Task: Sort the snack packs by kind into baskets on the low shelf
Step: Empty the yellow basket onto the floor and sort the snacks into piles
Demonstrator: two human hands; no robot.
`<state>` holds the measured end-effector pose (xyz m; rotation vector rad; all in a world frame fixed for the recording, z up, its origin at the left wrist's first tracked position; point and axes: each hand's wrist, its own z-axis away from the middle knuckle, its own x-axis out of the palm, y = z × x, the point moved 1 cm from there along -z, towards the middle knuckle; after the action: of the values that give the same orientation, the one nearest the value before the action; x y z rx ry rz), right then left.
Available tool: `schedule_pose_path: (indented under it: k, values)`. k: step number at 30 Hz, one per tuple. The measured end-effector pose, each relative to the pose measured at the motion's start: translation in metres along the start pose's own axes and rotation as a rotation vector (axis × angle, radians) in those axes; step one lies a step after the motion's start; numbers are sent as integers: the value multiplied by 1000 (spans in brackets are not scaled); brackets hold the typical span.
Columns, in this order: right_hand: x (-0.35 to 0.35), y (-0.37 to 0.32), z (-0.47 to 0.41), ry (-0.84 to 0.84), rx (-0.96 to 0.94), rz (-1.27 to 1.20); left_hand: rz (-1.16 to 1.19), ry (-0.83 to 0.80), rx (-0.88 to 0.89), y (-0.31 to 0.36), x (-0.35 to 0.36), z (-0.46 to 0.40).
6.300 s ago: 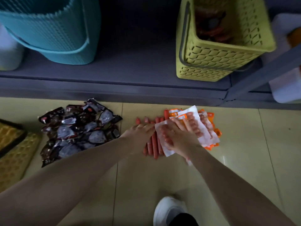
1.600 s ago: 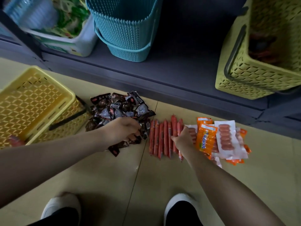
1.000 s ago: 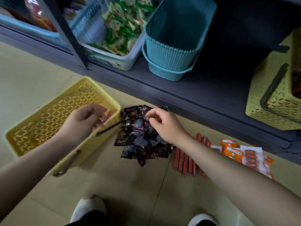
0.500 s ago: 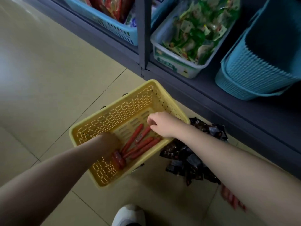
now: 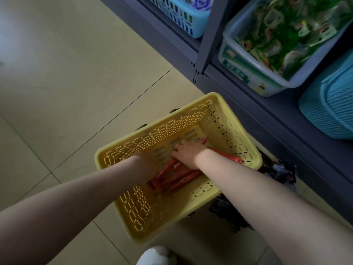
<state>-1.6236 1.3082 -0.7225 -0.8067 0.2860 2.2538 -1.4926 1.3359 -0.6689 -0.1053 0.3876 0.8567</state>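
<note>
Right hand (image 5: 188, 153) now deeper among red sausage sticks (image 5: 177, 175) in yellow basket (image 5: 166, 222), grip unclear; dark packets (image 5: 277, 170) beside.

Both forearms bare to the near frame edge; no sleeves, watch or rings visible. Left hand (image 5: 147, 165) and right hand (image 5: 188, 153) ungloved. White shoe toe (image 5: 155, 256), rounded, at near edge.

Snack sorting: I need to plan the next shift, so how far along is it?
Done: little that shows; the blue basket on the low shelf shows no packs from here. In hand: both the left hand and right hand are on the red sausage sticks in the yellow basket on the floor. Left: those sticks and the dark packs beside it.
</note>
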Motion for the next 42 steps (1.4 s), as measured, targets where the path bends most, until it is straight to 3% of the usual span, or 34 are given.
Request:
schedule_pose_path:
  k: [2, 4, 8, 13, 17, 21, 24, 30, 36, 38, 42]
  values:
    - [4, 0, -7, 17, -20, 80, 157, 117, -61, -3, -6, 8]
    - [8, 1, -13, 30, -33, 114, 146, 236, -105, -7, 1, 13]
    - [7, -1, -10, 53, -35, 144, 314, 257, -137, -2, 13, 11]
    - [-35, 24, 35, 173, 104, -299, 524, 300, -137, 23, 19, -5]
    - [-57, 36, 71, 317, 121, -40, 602, 353, -88, 41, 14, -24]
    - [-53, 38, 93, 209, 216, -52, 681, 327, -165, 55, 4, -55]
    - [-44, 44, 99, 109, 352, -93, 568, 385, -220, 58, 5, -72]
    - [-7, 31, 77, -142, 442, 27, 521, 442, -254, 64, 0, -82]
    - [0, 26, 79, -82, 422, 64, 359, 512, -244, 59, 10, -85]
    - [-7, 27, 90, -17, 410, -61, 401, 534, -257, 60, 13, -83]
    - [-26, 40, 127, 222, 417, -617, 489, 588, -260, 61, 12, -79]
